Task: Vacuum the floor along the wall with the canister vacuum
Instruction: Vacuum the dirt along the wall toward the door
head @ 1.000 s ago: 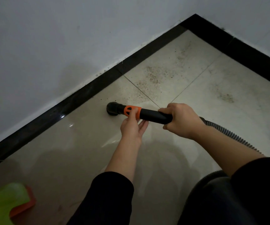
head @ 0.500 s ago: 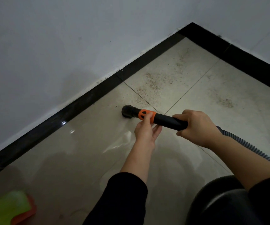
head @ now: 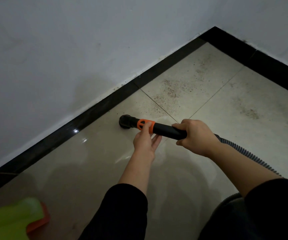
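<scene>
A black vacuum wand (head: 164, 129) with an orange collar (head: 145, 125) lies low over the beige tiled floor (head: 81, 167). Its round nozzle (head: 125, 122) touches the tile close to the black baseboard (head: 94, 111) under the white wall. My right hand (head: 194, 135) grips the rear of the wand, where the ribbed grey hose (head: 243, 153) leaves toward the lower right. My left hand (head: 145, 141) supports the wand from below at the orange collar, thumb on the collar, fingers fairly straight. Brown dust specks (head: 171, 91) cover the tiles beyond the nozzle toward the corner.
The two walls meet at a corner (head: 215, 29) at the upper right. A green and orange object (head: 13, 219) lies on the floor at the lower left. A dark rounded shape (head: 229, 203), only partly seen, sits by my right sleeve.
The nozzle and both hands have shifted along the baseboard toward the corner, closer to the dusty patch. The grip on the wand is unchanged.
</scene>
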`<state>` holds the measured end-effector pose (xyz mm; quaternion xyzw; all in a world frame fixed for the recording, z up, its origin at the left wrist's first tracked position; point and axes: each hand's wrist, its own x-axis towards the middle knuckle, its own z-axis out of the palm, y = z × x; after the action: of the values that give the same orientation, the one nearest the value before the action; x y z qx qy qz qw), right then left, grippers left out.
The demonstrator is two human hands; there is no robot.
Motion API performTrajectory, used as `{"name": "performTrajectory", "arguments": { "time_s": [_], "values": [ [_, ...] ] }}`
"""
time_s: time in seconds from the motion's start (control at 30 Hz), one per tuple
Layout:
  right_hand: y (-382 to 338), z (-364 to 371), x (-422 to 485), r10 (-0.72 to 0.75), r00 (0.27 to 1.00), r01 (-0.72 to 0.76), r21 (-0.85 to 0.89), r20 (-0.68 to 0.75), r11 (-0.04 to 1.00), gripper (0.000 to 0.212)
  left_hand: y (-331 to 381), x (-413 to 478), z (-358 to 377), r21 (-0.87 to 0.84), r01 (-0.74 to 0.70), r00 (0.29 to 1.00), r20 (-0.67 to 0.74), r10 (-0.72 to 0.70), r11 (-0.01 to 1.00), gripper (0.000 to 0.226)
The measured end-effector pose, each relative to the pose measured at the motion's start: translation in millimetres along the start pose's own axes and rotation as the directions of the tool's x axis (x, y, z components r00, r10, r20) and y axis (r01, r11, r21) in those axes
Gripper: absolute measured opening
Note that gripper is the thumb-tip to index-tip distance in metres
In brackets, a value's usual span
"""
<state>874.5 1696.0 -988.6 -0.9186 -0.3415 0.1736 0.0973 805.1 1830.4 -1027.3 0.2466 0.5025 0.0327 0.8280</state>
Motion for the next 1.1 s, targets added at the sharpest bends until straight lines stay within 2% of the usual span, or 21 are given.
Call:
{"name": "performTrajectory", "arguments": {
  "time_s": [0.5, 0.9, 1.1],
  "values": [
    [-54, 19, 33, -0.128, 0.990, 0.127, 0.027, 0.050, 0.992, 0.033, 42, 0, -36, -0.098, -0.030, 0.978, -0.208, 0.009, 0.995, 0.041],
    [-77, 33, 43, -0.213, 0.973, 0.210, 0.045, 0.091, 0.977, 0.035, 59, -3, -59, -0.077, -0.058, 0.924, -0.382, 0.024, 0.995, 0.043],
    [-94, 38, 48, -0.271, 0.955, 0.267, 0.051, 0.122, 0.962, 0.039, 68, -4, -70, -0.097, -0.097, 0.866, -0.499, 0.036, 0.991, 0.037]
  ]
}}
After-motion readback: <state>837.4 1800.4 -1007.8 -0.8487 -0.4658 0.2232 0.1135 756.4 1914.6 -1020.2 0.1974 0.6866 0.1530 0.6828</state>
